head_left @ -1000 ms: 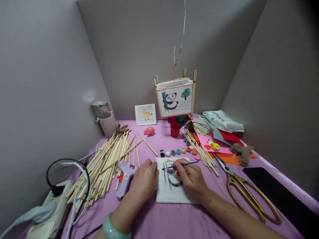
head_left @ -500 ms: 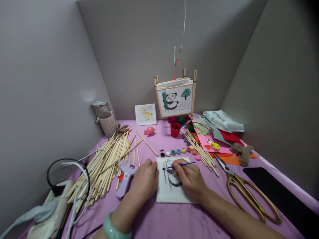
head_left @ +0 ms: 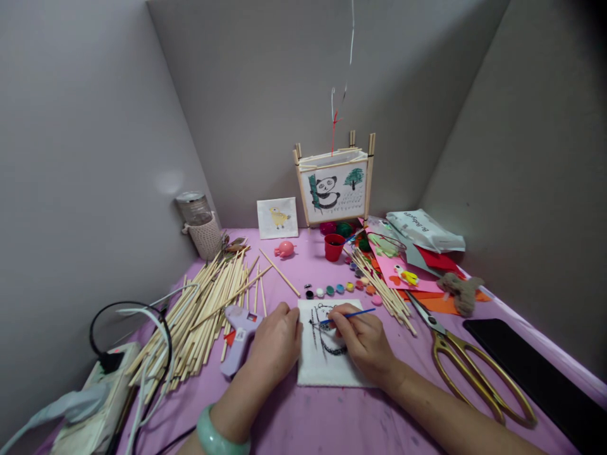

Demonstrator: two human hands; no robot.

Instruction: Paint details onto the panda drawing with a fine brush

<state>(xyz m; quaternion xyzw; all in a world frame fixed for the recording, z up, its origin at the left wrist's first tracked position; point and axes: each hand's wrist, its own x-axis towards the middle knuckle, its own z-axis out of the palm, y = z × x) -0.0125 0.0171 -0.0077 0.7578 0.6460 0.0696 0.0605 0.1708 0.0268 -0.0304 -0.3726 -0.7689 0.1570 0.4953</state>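
A small white canvas (head_left: 327, 373) lies flat in front of me, with a black panda outline partly painted on it. My right hand (head_left: 363, 338) pinches a thin blue paintbrush (head_left: 355, 313), its tip at the painted lines left of the panda's body. My left hand (head_left: 277, 338) rests with curled fingers against the canvas's left edge; whether anything is in them is hidden. Just above the canvas runs a row of small paint pots (head_left: 340, 289) in several colours. Behind them a red cup (head_left: 334, 248) holds dark liquid and another brush.
Wooden sticks (head_left: 213, 309) and a lilac glue gun (head_left: 239, 341) lie left; a power strip (head_left: 90, 392) with cables is nearer. Large gold-handled scissors (head_left: 459, 363) and a black phone-like slab (head_left: 531, 373) lie right. A stick-framed panda lantern (head_left: 334, 189) and a chick canvas (head_left: 277, 218) stand behind.
The paintbrush and my right hand have shifted slightly to the right over the canvas. My left hand stays where it was.
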